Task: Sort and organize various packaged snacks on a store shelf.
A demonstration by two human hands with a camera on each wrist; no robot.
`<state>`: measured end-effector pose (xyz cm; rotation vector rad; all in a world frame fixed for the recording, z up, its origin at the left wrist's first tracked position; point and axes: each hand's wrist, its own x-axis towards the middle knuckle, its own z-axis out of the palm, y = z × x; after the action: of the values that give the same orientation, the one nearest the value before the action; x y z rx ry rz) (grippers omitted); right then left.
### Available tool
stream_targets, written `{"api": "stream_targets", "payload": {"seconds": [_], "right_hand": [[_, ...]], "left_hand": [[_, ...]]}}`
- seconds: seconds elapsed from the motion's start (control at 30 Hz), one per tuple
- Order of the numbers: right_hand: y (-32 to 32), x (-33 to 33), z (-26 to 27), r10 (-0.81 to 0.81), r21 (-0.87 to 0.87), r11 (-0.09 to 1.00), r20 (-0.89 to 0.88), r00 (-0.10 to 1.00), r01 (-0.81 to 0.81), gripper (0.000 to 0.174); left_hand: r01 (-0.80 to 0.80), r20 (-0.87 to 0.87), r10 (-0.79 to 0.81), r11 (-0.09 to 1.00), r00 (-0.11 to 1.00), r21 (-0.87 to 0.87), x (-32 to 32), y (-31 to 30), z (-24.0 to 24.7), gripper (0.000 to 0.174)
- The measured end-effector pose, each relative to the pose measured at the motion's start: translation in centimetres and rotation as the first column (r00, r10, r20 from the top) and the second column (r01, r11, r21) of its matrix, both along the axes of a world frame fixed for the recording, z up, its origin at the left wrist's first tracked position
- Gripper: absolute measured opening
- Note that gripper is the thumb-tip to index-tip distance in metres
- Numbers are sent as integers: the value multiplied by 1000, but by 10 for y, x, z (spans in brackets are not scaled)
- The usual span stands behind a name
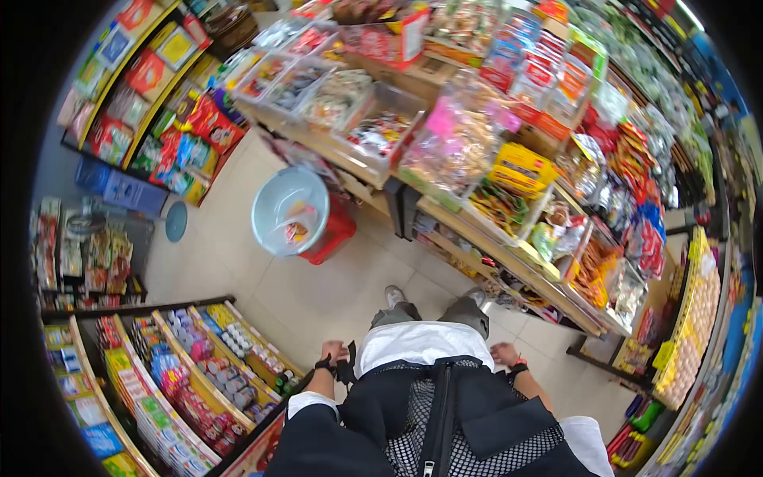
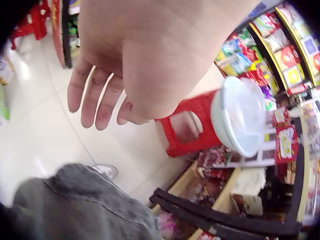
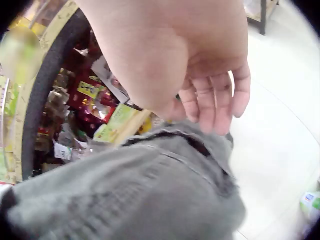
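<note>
My left hand (image 1: 335, 350) hangs beside my body with loose fingers and nothing in it; the left wrist view shows the hand (image 2: 135, 65) over the pale floor. On the other side, my right hand (image 1: 504, 354) hangs the same way, its relaxed fingers beside the grey trousers (image 3: 150, 185) in the right wrist view. Ahead and to the left, a light blue basin (image 1: 269, 200) sits on a red stool (image 1: 340, 230). Inside the basin lies a clear plastic bag with a small colourful packet (image 1: 296, 231). Neither hand touches any goods.
A wooden display stand (image 1: 509, 253) with trays of packaged snacks runs diagonally ahead. Shelves of cans and cartons (image 1: 191, 374) stand at the lower left. Racks of bagged snacks (image 1: 151, 87) rise at the upper left. Egg trays (image 1: 690, 326) are stacked at the right. Tiled floor (image 1: 310, 290) lies between.
</note>
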<state>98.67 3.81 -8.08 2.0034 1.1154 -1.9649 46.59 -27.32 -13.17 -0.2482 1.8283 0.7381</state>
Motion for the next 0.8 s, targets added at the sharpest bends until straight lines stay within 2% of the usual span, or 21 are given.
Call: {"api": "stream_targets", "payload": {"seconds": [0.03,0.1,0.17,0.27,0.33,0.37,0.43,0.47,0.5,0.57,0.67,0.7,0.73,0.77,0.8], "right_hand": [[-12,-8,5,56,-67,996,49,997,-53,29],[-24,-30,29,230,19,973,-5,973,-230,29],[-22,-48,34,301,134,945,-9,953,-298,29],[-17,-65,21,338,260,921,-162,927,-291,28],[15,-73,-14,527,288,834,-170,832,-470,24],[30,-88,-21,496,246,856,-149,855,-454,24],[69,-132,-35,305,95,950,-58,951,-299,24],[85,-157,-40,286,92,955,-49,957,-281,26],[103,-182,-47,356,93,931,-24,934,-352,27],[124,-246,-44,355,170,926,-87,931,-337,22],[140,-356,-27,481,216,860,-37,876,-463,23],[145,-372,-52,532,269,834,-161,831,-482,24],[145,-404,-39,610,313,764,-68,789,-564,25],[147,-426,-45,588,256,798,-127,799,-546,25],[150,-450,-35,615,258,778,-123,779,-574,24]], "left_hand": [[-48,8,48,997,999,-65,8,-27,9,32],[-73,8,75,991,997,-111,30,-57,44,30],[-108,84,115,991,990,-83,43,-84,51,29],[-81,149,94,992,984,-95,46,-99,48,31],[-44,132,57,994,990,-96,28,-74,65,33],[-82,177,97,993,980,-88,14,-67,57,34],[-31,50,29,999,998,30,-16,-45,49,33],[-25,37,22,997,999,73,-36,-30,46,34],[-4,24,1,993,1000,116,-56,-15,49,34],[34,-43,-27,983,999,183,-92,17,57,32],[79,-86,-61,971,994,227,-144,64,66,32],[102,-100,-81,967,992,232,-161,77,65,33],[123,-100,-102,965,990,233,-173,84,63,33],[133,-85,-116,962,990,238,-187,95,61,34],[138,-68,-125,959,990,247,-200,107,60,36]]}}
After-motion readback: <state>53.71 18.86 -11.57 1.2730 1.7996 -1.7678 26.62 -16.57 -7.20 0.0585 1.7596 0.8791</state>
